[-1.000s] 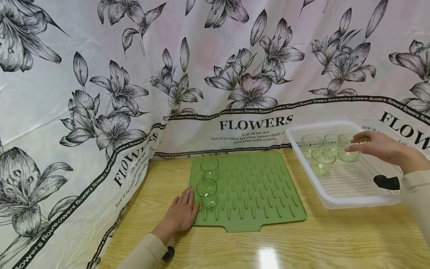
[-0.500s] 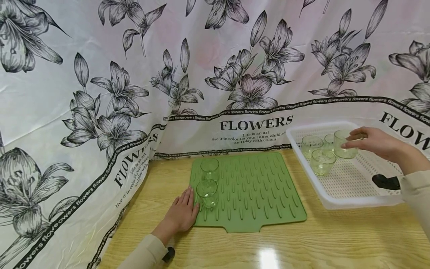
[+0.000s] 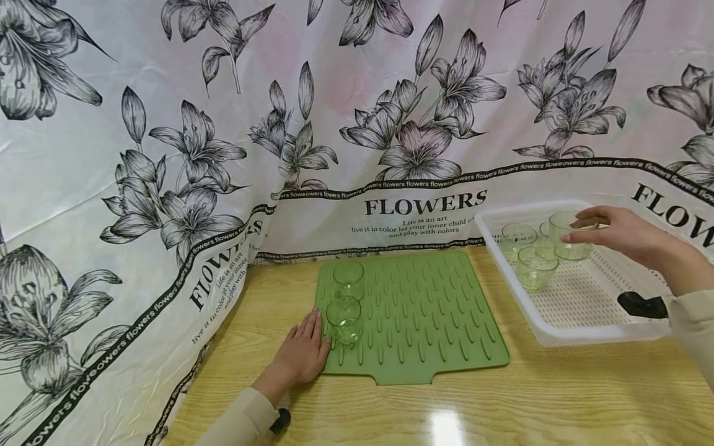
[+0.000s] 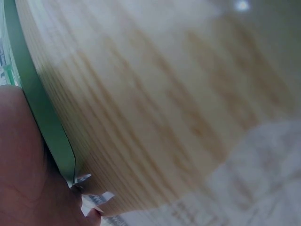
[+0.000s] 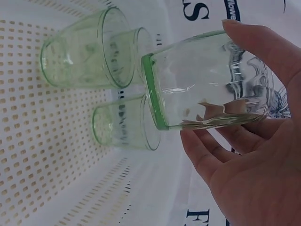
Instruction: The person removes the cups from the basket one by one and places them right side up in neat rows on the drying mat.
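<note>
Between thumb and fingers, my right hand [image 3: 619,235] holds a clear greenish drinking glass [image 3: 566,238] above the white basket [image 3: 563,339]. In the right wrist view that glass [image 5: 202,84] hangs off the basket floor, gripped by its sides. Several other glasses stand in the basket, among them a near one [image 3: 537,269] and one at the left [image 3: 517,238]. My left hand [image 3: 304,350] lies flat with its fingers along the left edge of the green drying mat [image 3: 413,310]. Two glasses stand on the mat's left side, a far one [image 3: 348,282] and a near one [image 3: 344,319].
The wooden table [image 3: 474,409] bears both mat and basket. A flower-printed curtain [image 3: 312,148] hangs behind and along the left side. The basket's raised rim [image 3: 515,297] stands between its glasses and the mat.
My right hand has taken hold of a glass in the basket and raised it, moving slightly up and to the left. The left hand stays where it was on the mat's edge.
</note>
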`<state>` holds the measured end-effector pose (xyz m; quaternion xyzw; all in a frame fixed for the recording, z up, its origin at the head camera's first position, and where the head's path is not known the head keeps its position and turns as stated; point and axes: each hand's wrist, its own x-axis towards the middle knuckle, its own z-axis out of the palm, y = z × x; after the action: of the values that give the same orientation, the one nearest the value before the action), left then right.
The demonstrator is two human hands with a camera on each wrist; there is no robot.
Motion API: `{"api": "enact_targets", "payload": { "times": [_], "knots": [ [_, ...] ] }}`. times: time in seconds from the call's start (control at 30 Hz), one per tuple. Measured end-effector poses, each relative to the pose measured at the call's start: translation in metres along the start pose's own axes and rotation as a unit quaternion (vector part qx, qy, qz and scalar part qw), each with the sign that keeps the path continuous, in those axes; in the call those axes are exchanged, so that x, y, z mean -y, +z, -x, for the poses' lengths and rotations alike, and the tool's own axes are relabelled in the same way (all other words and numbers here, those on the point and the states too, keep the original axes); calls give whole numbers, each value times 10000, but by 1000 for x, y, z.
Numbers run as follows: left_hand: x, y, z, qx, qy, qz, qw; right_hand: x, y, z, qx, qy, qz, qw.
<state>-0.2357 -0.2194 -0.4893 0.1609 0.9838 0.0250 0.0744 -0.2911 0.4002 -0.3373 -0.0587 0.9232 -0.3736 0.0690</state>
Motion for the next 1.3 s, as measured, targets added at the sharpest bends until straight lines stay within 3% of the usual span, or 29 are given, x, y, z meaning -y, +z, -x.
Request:
{"api": "enact_targets", "payload": {
  "times": [0.3,0.77,1.13,1.3],
  "knots": [
    [-5,-5,2,8,-8,44,10000,11,8,5,-33,-125,-238,9996],
    [8,15,-7,-196,45,-61,9998,26,20,12,-159,-191,-194,9995],
    [9,15,-7,-207,42,-107,9997,45,31,15,-229,-328,-307,9987],
    [5,8,-3,-138,39,-98,9998,51,36,15,-135,-361,-516,9979]
  ]
}}
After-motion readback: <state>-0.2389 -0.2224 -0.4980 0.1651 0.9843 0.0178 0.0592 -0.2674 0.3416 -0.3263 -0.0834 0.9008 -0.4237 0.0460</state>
